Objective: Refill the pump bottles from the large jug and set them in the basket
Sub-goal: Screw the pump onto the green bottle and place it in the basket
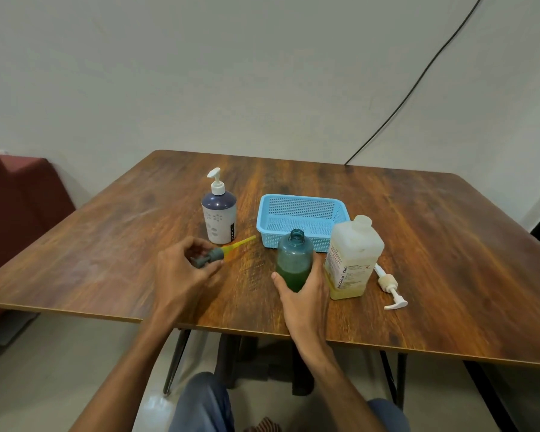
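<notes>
My right hand (pixel 303 294) grips the lower part of a teal bottle (pixel 294 257) that stands upright with its neck uncovered and green liquid in its bottom third. My left hand (pixel 181 269) holds a grey pump head with a yellow dip tube (pixel 228 249), low over the table left of the bottle. The large pale jug (pixel 353 260) stands just right of the teal bottle, with yellowish liquid low inside and its mouth uncovered. A blue mesh basket (pixel 300 219) with nothing in it sits behind them. A white and navy pump bottle (pixel 219 213) stands to the basket's left, its pump on.
A white pump with a tube (pixel 390 288) lies on the wooden table (pixel 449 275) right of the jug. A black cable (pixel 418 79) runs down the wall behind. A dark red seat (pixel 16 207) stands at the left.
</notes>
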